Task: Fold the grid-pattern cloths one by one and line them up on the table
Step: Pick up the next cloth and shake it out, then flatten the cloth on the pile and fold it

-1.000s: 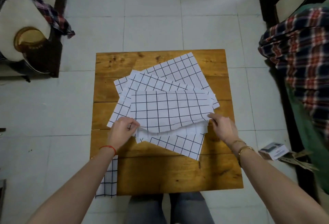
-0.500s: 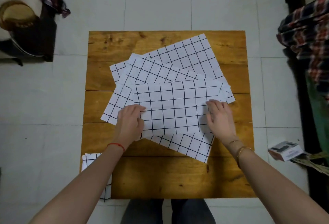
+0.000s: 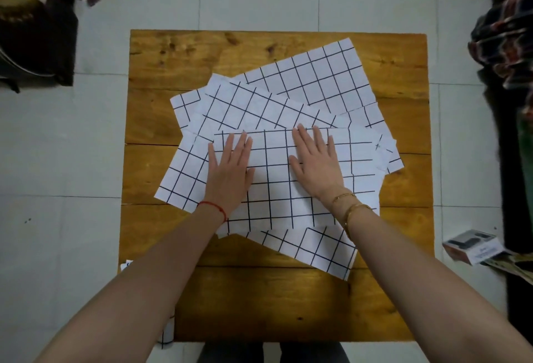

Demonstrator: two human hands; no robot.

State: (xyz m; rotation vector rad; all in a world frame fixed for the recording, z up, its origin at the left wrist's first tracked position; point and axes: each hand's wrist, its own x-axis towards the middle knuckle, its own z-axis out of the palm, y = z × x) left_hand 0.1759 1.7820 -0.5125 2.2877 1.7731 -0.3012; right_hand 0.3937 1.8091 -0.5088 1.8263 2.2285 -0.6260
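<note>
Several white cloths with a black grid lie fanned in an overlapping pile on the wooden table. The top cloth is folded in half into a wide rectangle. My left hand lies flat on its left part, fingers spread and pointing away from me. My right hand lies flat on its middle, palm down. Neither hand grips anything. Under it, other cloths stick out: one toward the far right, one to the left, one at the near right.
Another grid cloth hangs off the table's near left edge, mostly hidden by my left forearm. A small box lies on the tiled floor at the right. Plaid fabric is at the far right, dark furniture at the far left.
The top cloth's near edge was lifted and folded over. My hands then left its near corners and moved forward onto it, now pressing it flat with open palms.
</note>
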